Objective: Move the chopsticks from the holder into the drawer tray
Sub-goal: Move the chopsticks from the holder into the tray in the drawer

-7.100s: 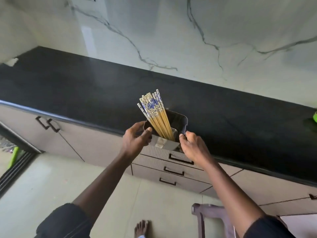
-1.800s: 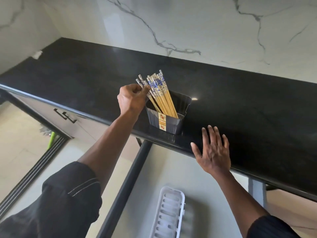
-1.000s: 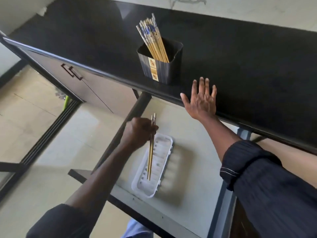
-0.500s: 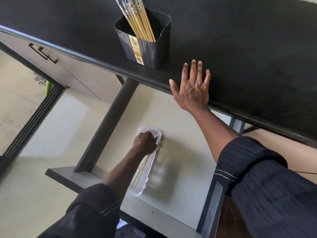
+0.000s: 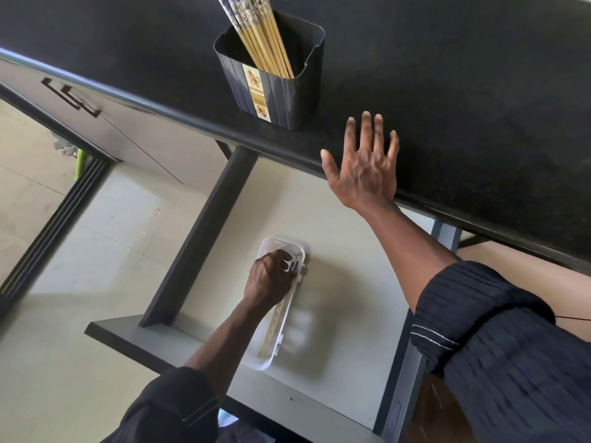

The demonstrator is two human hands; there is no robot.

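Note:
A dark square holder (image 5: 281,97) stands near the front edge of the black countertop (image 5: 463,84), with a bundle of bamboo chopsticks (image 5: 260,39) leaning in it. Below, the drawer (image 5: 348,340) is pulled out, and a white tray (image 5: 266,364) lies lengthwise in it. A pair of chopsticks (image 5: 271,330) lies along the tray. My left hand (image 5: 267,281) is down in the tray's far end, fingers curled on the patterned tops of that pair. My right hand (image 5: 361,174) rests flat on the counter edge, fingers spread, right of the holder.
The drawer's dark left side rail (image 5: 204,231) and front panel (image 5: 153,338) frame the drawer floor. Cabinet doors with dark handles (image 5: 72,97) are to the left, above a pale tiled floor (image 5: 80,251). The tray is blurred on its right side.
My left hand took a pair of chopsticks out of the holder, carried it down and laid it in the tray. Since half a second ago it has hardly moved. My right hand stays put.

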